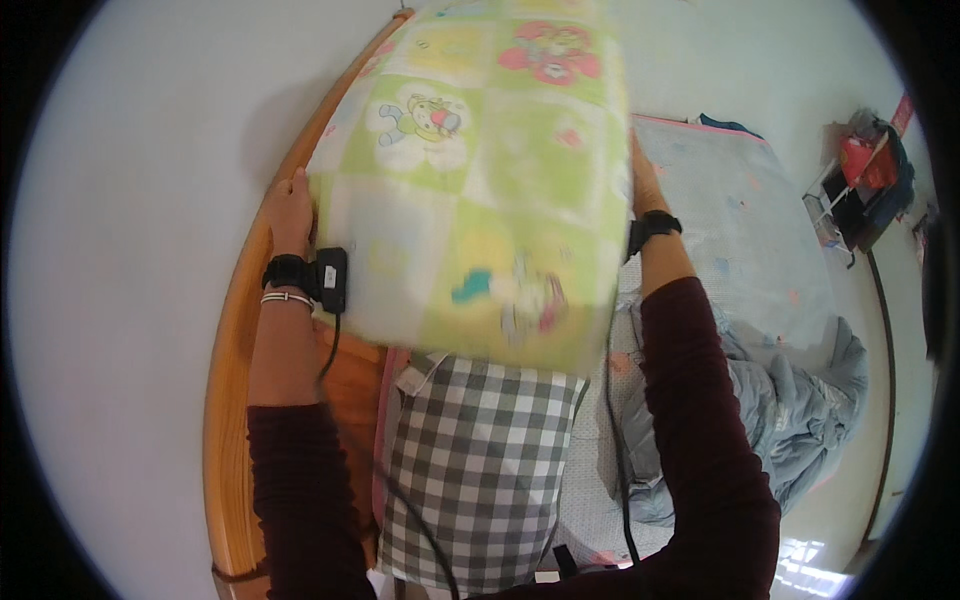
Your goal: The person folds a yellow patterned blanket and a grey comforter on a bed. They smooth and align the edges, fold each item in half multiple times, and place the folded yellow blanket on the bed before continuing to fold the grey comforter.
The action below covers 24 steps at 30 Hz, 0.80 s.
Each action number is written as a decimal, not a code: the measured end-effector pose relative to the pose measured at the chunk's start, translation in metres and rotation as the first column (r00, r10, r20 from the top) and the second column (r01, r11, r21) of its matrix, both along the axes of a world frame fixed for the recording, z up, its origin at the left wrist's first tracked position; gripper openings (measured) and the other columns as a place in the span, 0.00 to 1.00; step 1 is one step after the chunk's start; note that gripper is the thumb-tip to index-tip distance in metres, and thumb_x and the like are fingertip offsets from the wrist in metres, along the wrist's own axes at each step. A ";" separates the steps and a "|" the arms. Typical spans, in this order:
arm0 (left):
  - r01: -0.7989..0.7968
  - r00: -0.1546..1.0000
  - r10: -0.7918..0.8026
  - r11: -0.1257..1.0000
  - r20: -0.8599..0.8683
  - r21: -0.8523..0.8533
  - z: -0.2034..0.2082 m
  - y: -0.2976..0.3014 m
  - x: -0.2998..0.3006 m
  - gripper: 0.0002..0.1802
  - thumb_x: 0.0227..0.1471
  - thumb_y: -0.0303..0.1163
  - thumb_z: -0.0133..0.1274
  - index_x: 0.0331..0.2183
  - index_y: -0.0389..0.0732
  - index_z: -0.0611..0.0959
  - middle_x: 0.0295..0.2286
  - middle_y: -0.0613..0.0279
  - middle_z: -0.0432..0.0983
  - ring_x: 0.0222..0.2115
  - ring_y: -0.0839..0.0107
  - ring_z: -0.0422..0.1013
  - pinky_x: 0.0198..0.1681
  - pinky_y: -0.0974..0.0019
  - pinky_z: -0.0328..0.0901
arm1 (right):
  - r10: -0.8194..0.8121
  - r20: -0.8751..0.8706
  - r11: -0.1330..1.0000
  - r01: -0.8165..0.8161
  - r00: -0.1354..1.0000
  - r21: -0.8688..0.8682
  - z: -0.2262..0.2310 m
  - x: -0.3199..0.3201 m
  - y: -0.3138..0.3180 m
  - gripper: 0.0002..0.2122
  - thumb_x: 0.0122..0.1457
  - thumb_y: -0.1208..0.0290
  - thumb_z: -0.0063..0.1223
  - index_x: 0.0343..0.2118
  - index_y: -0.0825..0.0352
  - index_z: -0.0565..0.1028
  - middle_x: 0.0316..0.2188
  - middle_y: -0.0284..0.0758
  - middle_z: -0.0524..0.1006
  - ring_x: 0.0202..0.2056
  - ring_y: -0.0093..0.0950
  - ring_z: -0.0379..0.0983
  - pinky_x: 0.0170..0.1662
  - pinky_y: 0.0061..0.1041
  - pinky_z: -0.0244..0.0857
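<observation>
Head view: left hand point(290, 212) and right hand point(645, 182) clamped on opposite ends of green patchwork cartoon pillow point(475, 170), held up between them. Fingers closed on its edges, mostly hidden. Below hands: checked pillow point(480, 465), wooden headboard point(232, 400), blue quilt point(790, 400).

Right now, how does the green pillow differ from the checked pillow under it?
The green pillow has pastel patches with cartoon figures; the checked pillow has a plain grey and white check. The green pillow is lifted, with the left hand and right hand on its two sides; the checked pillow lies on the bed by the wooden headboard, untouched. The green pillow looks larger, though it is nearer the camera. Both are soft rectangular pillows.
</observation>
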<state>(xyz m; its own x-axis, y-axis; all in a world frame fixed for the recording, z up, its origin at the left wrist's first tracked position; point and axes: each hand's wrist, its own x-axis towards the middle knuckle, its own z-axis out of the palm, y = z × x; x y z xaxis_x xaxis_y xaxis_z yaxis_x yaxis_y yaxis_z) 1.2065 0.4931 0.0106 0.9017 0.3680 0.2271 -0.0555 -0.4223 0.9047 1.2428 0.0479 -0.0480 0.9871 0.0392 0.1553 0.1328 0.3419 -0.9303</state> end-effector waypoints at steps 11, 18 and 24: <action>0.584 0.635 -0.220 0.765 -0.741 0.272 -0.288 -0.068 -0.201 0.49 0.38 0.42 0.60 0.57 0.44 0.52 0.55 0.38 0.43 0.57 0.45 0.40 0.56 0.49 0.46 | -0.165 -0.215 0.980 0.136 0.962 -0.146 -0.234 0.018 0.079 0.33 0.54 0.59 0.51 0.59 0.60 0.48 0.53 0.41 0.60 0.53 0.33 0.58 0.47 0.35 0.62; 0.652 0.473 -0.145 0.721 -0.869 0.234 -0.344 -0.077 -0.251 0.58 0.35 0.45 0.63 0.59 0.53 0.41 0.57 0.37 0.32 0.58 0.43 0.31 0.49 0.29 0.45 | -0.242 -0.039 0.878 0.202 0.969 -0.435 -0.216 0.029 0.059 0.31 0.54 0.61 0.50 0.57 0.69 0.52 0.52 0.44 0.62 0.52 0.34 0.59 0.55 0.28 0.52; 0.655 0.423 -0.167 0.735 -0.891 0.174 -0.351 -0.075 -0.246 0.60 0.32 0.43 0.65 0.59 0.51 0.42 0.57 0.38 0.32 0.58 0.41 0.31 0.57 0.43 0.43 | -0.294 0.299 0.545 0.416 0.908 -0.728 -0.200 -0.046 0.057 0.29 0.52 0.64 0.50 0.56 0.65 0.56 0.48 0.48 0.65 0.48 0.45 0.61 0.50 0.36 0.57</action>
